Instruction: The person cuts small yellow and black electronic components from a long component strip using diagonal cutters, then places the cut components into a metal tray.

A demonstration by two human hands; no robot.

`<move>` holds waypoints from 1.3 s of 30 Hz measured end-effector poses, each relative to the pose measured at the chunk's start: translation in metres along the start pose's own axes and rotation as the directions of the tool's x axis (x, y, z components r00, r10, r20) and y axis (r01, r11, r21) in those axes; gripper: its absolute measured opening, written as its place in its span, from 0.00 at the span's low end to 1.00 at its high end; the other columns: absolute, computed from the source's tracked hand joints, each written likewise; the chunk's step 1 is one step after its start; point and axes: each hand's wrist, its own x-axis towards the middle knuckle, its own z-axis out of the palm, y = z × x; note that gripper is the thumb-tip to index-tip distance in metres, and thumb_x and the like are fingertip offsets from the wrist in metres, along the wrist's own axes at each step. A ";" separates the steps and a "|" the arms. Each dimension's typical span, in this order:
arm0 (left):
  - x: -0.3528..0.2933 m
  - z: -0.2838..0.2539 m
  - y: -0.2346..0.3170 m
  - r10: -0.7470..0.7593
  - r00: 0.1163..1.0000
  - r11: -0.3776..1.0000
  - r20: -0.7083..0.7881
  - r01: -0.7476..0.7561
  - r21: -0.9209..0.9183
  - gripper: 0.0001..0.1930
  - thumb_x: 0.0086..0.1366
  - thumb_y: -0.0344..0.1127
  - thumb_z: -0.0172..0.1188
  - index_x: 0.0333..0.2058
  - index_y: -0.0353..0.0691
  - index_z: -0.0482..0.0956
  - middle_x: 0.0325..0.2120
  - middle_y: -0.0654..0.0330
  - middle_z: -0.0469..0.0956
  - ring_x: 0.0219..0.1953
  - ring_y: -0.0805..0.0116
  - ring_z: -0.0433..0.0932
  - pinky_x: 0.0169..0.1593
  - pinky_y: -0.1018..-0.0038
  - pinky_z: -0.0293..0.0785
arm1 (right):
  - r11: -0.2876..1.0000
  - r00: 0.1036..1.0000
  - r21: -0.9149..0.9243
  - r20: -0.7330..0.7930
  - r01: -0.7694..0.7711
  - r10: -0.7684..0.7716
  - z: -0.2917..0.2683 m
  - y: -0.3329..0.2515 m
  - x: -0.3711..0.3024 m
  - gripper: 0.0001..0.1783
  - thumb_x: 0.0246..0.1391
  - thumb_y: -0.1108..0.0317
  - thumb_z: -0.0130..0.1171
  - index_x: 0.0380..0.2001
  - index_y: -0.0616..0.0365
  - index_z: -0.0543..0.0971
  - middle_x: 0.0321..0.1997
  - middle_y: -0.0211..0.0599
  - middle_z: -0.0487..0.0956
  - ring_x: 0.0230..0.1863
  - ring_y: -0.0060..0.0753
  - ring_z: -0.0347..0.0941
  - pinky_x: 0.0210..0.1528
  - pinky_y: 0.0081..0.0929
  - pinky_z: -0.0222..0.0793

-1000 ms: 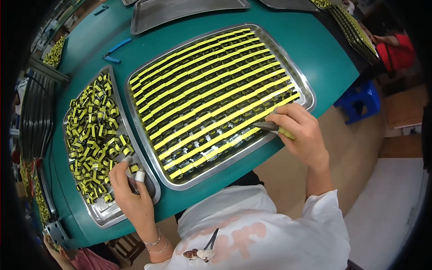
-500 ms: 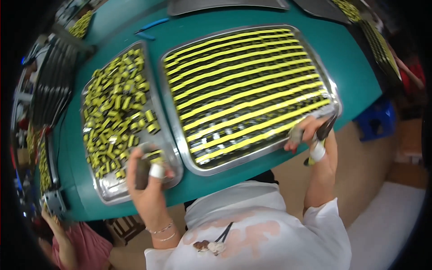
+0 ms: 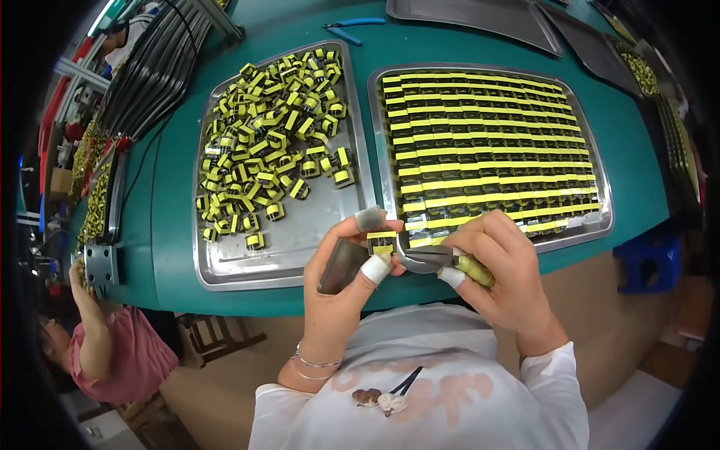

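My left hand (image 3: 335,309) pinches a small transformer (image 3: 381,241), a black part wrapped in yellow tape, between taped thumb and fingertips. A dark grey flat block (image 3: 341,266) rests in the same palm. My right hand (image 3: 511,281) is closed round a slim dark pointed tool (image 3: 429,257) with a yellow-green wrapped handle (image 3: 474,270); its tip comes close to the transformer. Both hands meet over the near edges of two metal trays. Loose transformers (image 3: 274,142) lie heaped in the left tray (image 3: 300,251). The right tray (image 3: 605,214) holds similar parts in tight rows (image 3: 487,139).
Blue-handled pliers (image 3: 352,22) lie on the green table (image 3: 169,217) behind the left tray. Dark trays (image 3: 480,19) lie at the far side, and black trays (image 3: 154,75) stand stacked at left. A person in pink (image 3: 127,349) sits at lower left. A blue stool (image 3: 651,262) stands right.
My left hand has come up and right from the loose heap with a transformer. My right hand has moved in from the right tray's near corner to meet it. The view has shifted too.
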 end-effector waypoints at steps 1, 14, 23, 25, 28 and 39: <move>-0.001 -0.002 0.000 0.012 0.999 1.000 0.052 -0.012 0.007 0.19 0.63 0.23 0.54 0.52 0.29 0.65 0.49 0.48 0.72 0.40 0.71 0.74 0.45 0.73 0.75 | 1.000 1.000 -0.004 0.002 0.000 0.000 0.002 0.000 0.001 0.17 0.33 0.75 0.64 0.33 0.58 0.76 0.30 0.35 0.73 0.31 0.39 0.69 0.33 0.32 0.65; -0.010 -0.007 -0.009 0.096 0.994 0.995 0.056 -0.095 -0.009 0.22 0.62 0.25 0.57 0.54 0.27 0.65 0.48 0.49 0.72 0.48 0.65 0.74 0.49 0.70 0.75 | 0.994 0.999 -0.103 0.002 0.034 -0.034 0.008 -0.007 -0.001 0.18 0.32 0.73 0.65 0.34 0.57 0.77 0.31 0.35 0.72 0.33 0.39 0.68 0.35 0.33 0.63; -0.016 -0.005 -0.009 0.061 0.998 0.998 -0.010 -0.061 0.017 0.19 0.58 0.22 0.61 0.48 0.29 0.68 0.44 0.51 0.75 0.43 0.68 0.75 0.48 0.73 0.75 | 0.981 0.997 -0.177 -0.010 0.077 -0.080 0.010 -0.007 -0.007 0.19 0.30 0.74 0.65 0.33 0.58 0.78 0.30 0.34 0.73 0.30 0.38 0.67 0.32 0.32 0.63; -0.016 -0.004 -0.010 0.098 0.995 0.995 -0.010 -0.098 0.010 0.17 0.57 0.21 0.61 0.45 0.30 0.69 0.45 0.50 0.75 0.42 0.69 0.75 0.47 0.73 0.74 | 0.978 0.996 -0.188 -0.015 0.087 -0.092 0.012 -0.007 -0.008 0.20 0.29 0.74 0.65 0.34 0.58 0.78 0.29 0.34 0.73 0.30 0.37 0.67 0.31 0.32 0.64; -0.016 -0.001 -0.010 0.089 0.994 0.996 -0.058 -0.088 0.018 0.19 0.54 0.24 0.64 0.44 0.31 0.70 0.40 0.50 0.76 0.40 0.67 0.77 0.43 0.73 0.78 | 0.975 0.992 -0.192 -0.042 0.108 -0.118 0.014 -0.007 -0.010 0.21 0.27 0.75 0.65 0.33 0.58 0.78 0.28 0.34 0.73 0.28 0.37 0.67 0.29 0.31 0.64; -0.018 -0.004 -0.018 0.179 0.983 0.971 -0.034 -0.171 0.165 0.17 0.55 0.22 0.63 0.43 0.31 0.70 0.41 0.50 0.76 0.39 0.69 0.76 0.43 0.75 0.76 | 0.979 0.995 -0.201 -0.084 0.043 -0.061 0.014 -0.008 -0.014 0.18 0.28 0.73 0.66 0.31 0.57 0.78 0.27 0.35 0.74 0.27 0.39 0.69 0.28 0.31 0.64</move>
